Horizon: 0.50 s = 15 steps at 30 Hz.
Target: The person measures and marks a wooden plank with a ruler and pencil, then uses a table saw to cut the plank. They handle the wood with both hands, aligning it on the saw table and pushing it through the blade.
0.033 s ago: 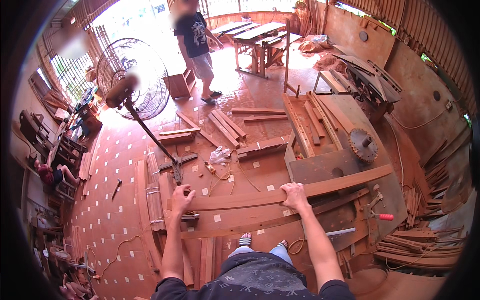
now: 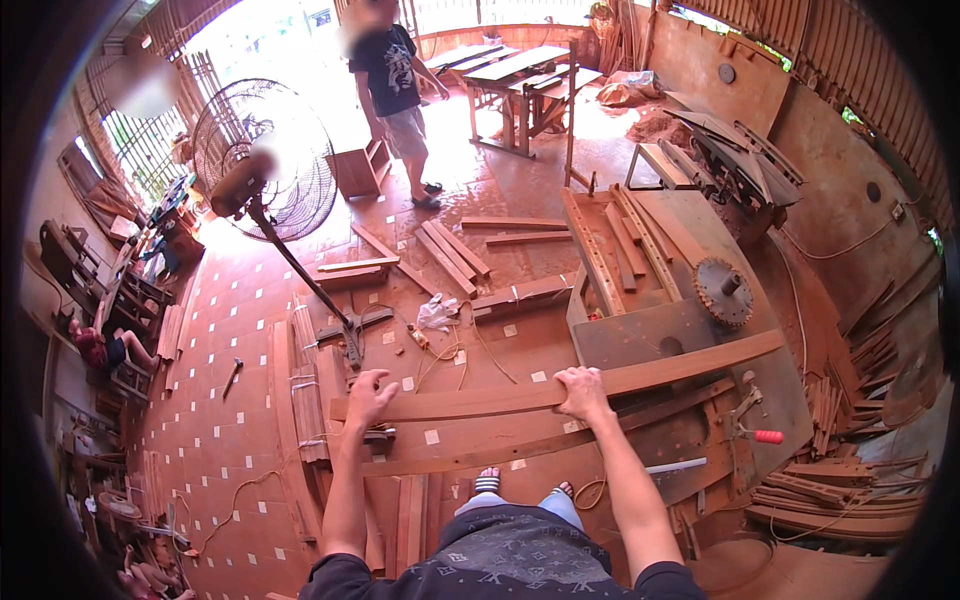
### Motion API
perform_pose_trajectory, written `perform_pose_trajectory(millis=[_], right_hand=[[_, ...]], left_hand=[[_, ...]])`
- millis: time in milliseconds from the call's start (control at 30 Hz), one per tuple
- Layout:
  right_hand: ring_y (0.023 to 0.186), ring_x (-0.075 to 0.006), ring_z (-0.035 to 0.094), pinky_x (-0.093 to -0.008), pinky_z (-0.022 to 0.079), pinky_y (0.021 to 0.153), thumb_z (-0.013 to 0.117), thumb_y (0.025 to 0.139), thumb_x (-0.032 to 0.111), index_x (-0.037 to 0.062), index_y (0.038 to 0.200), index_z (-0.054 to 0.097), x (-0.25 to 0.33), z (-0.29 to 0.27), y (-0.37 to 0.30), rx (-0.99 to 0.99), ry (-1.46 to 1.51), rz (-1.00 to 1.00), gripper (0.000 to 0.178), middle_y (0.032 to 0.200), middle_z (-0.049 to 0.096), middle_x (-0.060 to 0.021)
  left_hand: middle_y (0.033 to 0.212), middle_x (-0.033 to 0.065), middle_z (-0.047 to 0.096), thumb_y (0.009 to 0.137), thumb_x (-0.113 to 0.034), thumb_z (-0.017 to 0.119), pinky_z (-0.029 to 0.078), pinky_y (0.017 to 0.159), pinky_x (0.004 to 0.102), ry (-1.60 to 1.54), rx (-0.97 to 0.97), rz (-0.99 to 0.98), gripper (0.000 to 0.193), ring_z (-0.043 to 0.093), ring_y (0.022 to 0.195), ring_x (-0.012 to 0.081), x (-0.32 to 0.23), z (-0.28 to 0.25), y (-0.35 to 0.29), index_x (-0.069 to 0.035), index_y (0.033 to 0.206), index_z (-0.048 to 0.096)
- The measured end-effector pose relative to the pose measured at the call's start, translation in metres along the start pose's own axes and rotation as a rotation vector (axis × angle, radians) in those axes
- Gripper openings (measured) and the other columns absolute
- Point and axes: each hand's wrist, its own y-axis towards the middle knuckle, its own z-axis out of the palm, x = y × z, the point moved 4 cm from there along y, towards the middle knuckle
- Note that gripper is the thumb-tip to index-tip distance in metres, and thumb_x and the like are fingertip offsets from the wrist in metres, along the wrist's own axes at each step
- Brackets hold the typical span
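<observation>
A long, slightly curved wooden board (image 2: 480,400) runs across in front of me, its right end lying over the table saw (image 2: 640,340). My right hand (image 2: 583,393) is closed over its far edge near the middle. Close to the board's left end is my left hand (image 2: 368,402), laid over the wood with loosely curved fingers reaching past the far edge; their contact underneath is hidden. A narrower curved strip (image 2: 480,461) lies nearer to me, alongside the board. The round toothed blade (image 2: 723,292) stands beyond the board's right end.
A pedestal fan (image 2: 240,185) stands at left, its base near bundled planks (image 2: 306,400). Cords and loose timber (image 2: 455,255) lie on the tiled floor. A red-handled clamp (image 2: 766,437) sits on the saw's near side. Another person (image 2: 390,90) stands beyond, near a workbench (image 2: 520,75).
The view has shifted very slightly. My left fingers look a little farther apart, and the other person's foot has moved a bit. Both hands stay at the board.
</observation>
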Motion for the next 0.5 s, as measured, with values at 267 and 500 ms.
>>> perform_pose_trajectory(millis=[267, 500], right_hand=[[0.116, -0.0253, 0.064, -0.0432, 0.042, 0.107, 0.096, 0.060, 0.035, 0.0184, 0.114, 0.073, -0.005, 0.000, 0.012, -0.094, 0.056, -0.026, 0.061, 0.111, 0.072, -0.0046], [0.114, -0.0262, 0.064, -0.0432, 0.046, 0.104, 0.095, 0.061, 0.028, 0.0137, 0.107, 0.074, -0.021, 0.018, 0.009, -0.010, -0.046, 0.026, 0.053, 0.107, 0.071, -0.0056]], left_hand=[[0.141, 0.0222, 0.064, 0.089, -0.063, 0.074, 0.047, 0.112, 0.0428, 0.208, 0.658, 0.236, 0.078, 0.060, 0.133, 0.0361, -0.140, 0.134, 0.043, -0.007, 0.141, 0.064], [0.116, 0.0079, 0.072, 0.098, -0.064, 0.065, 0.057, 0.086, 0.0336, 0.051, 1.351, -0.141, 0.072, 0.067, 0.098, 0.0154, -0.170, 0.240, 0.094, -0.004, 0.138, 0.067]])
